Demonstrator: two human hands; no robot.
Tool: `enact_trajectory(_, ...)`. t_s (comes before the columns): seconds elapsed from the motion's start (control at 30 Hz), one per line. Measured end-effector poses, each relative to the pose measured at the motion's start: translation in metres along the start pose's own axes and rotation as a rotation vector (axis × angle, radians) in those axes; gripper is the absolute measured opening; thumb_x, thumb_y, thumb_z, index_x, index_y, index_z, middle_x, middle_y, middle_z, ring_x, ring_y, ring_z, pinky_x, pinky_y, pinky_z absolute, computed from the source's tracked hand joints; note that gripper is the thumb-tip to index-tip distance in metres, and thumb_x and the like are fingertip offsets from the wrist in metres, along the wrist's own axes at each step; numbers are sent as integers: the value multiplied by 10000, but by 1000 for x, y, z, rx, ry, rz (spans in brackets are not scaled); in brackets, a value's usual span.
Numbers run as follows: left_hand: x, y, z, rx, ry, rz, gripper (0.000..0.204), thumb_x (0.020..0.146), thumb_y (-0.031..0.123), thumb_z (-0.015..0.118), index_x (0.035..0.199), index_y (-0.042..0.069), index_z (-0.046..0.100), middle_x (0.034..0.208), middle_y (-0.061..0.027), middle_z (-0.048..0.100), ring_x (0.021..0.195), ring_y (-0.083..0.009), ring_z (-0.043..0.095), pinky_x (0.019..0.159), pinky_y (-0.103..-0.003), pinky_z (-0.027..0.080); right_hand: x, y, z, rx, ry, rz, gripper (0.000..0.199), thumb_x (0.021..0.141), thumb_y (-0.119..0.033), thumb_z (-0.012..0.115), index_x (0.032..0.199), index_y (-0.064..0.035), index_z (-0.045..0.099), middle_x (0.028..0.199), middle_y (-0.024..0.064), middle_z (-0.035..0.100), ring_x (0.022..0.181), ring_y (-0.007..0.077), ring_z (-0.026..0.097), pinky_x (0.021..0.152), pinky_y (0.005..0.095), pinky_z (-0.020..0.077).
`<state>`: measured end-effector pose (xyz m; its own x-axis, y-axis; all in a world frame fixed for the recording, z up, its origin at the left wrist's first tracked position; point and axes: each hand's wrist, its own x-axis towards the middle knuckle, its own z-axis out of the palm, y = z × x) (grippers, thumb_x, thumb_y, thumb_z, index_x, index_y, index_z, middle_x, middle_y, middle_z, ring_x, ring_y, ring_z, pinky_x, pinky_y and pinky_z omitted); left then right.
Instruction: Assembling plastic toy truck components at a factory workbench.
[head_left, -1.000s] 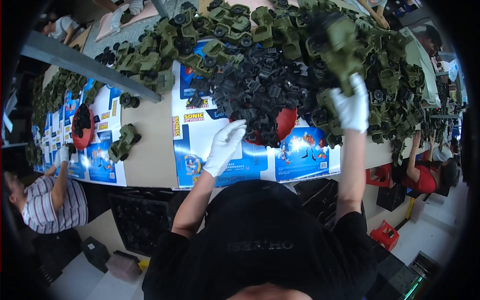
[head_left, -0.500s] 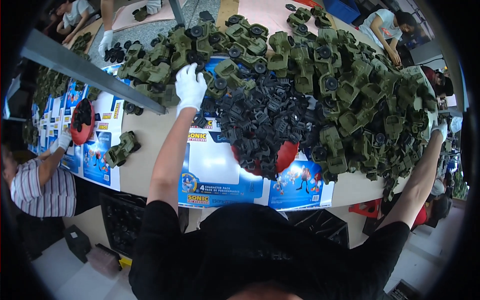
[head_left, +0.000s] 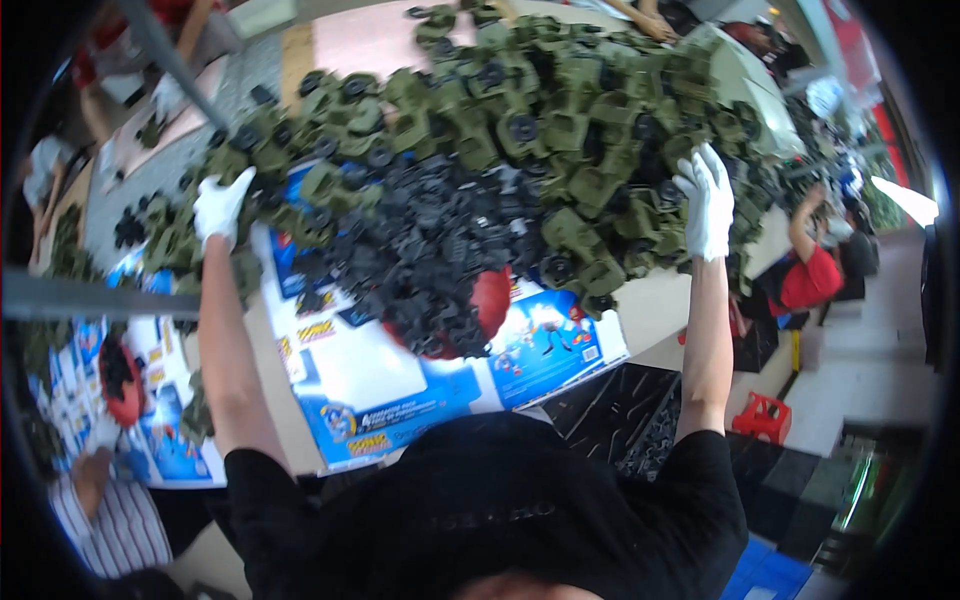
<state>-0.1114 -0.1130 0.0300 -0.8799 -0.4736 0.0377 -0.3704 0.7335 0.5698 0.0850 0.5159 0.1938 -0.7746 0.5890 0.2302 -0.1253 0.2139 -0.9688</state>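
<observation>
Head view: L hand [head_left: 219, 208], R hand [head_left: 709, 205] part-open, nothing seen gripped, are held either side of red bowl [head_left: 492, 303]; green trucks [head_left: 588, 185] heaped beyond it. Reach prob. being made; firm grasp likely needed.

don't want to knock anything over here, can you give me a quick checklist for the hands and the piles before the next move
1. Both hands gloved: ok; left hand and right hand are white-gloved.
2. Small black plastic-looking parts contained in the red rounded bowl: not ok; they heap up and spread past its rim.
3. Olive-green plastic-looking toy vehicles clear of the black parts: not ok; the two piles meet.
4. Bowl resting over the glossy blue-and-white printed sheets: ok.
5. Right hand clear of the vehicles: cannot tell; it overlaps them in this view.
</observation>
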Motion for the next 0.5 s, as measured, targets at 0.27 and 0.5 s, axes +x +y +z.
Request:
enact_trajectory(0.27,-146,4,-32,-796,-178,31,579,736,276,840,1144,19,520,1032,-72,594,929,-143,557,810,-271,461,-121,27,116,100,-522,277,416,962,-196,545,1329,-5,497,1290,122,568,1033,203,616,829,306,503)
enact_trajectory(0.5,-284,14,-114,-443,-442,775,539,626,165,870,1032,48,535,1127,-124,539,1048,-219,571,917,-334,461,-149,36,209,449,-1384,606,862,898,-506,591,1514,-68,177,1548,180,168,1345,270,362,993,410,442)
